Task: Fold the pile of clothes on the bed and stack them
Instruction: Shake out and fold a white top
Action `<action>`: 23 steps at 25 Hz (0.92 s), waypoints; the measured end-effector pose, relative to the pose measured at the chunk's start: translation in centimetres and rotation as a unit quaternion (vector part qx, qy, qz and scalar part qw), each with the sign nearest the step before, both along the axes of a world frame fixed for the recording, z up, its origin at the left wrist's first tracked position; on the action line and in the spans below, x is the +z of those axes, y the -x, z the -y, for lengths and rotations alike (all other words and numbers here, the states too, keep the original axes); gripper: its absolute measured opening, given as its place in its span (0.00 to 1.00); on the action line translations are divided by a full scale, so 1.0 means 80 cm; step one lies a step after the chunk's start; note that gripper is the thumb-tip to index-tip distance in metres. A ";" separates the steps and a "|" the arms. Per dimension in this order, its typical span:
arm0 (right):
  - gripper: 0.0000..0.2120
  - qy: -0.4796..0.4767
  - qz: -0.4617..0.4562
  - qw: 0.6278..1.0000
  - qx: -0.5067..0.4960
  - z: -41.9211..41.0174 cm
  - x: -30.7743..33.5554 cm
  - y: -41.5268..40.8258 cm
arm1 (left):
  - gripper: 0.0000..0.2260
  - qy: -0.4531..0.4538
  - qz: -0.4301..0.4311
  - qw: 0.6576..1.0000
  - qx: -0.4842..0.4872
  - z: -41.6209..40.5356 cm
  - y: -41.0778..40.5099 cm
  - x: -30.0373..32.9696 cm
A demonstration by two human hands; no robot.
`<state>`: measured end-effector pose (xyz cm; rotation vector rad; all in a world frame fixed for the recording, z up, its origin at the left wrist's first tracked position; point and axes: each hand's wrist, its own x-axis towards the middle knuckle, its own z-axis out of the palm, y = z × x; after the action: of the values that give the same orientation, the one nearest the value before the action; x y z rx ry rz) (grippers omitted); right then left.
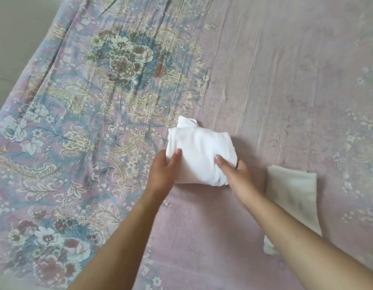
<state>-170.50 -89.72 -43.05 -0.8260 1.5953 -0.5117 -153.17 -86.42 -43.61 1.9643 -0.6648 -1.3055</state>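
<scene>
A white ribbed garment point(199, 145), folded into a small bundle, lies on the bed near the middle of the view. My left hand point(163, 172) grips its left edge, thumb on top and fingers tucked under. My right hand point(237, 171) holds its right lower corner, thumb lying on the cloth and fingers hidden beneath. To the right lies a folded cream-white piece point(294, 193), partly covered by my right forearm.
The bed is covered by a pink sheet point(265, 70) with a large blue and beige flower print on its left half. A pale floor point(16, 32) shows beyond the bed's edge at the upper left.
</scene>
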 end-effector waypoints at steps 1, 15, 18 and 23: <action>0.14 0.029 -0.008 0.999 -0.030 -0.001 -0.003 -0.007 | 0.12 0.015 0.064 0.998 0.017 0.003 0.014 0.001; 0.22 0.163 -0.252 0.953 -0.042 0.058 -0.042 -0.026 | 0.18 0.041 0.340 0.939 -0.039 0.066 0.008 -0.017; 0.15 0.198 -0.326 0.924 0.031 0.072 -0.056 -0.038 | 0.16 -0.003 0.373 0.915 -0.155 0.085 0.009 -0.033; 0.14 0.229 -0.396 0.888 0.037 0.071 -0.070 -0.042 | 0.19 -0.076 0.456 0.860 -0.216 0.086 0.000 -0.046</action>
<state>-167.16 -95.43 -48.66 -1.5945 2.2053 -0.5365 -153.19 -93.33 -47.30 2.6479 -1.5571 -0.5616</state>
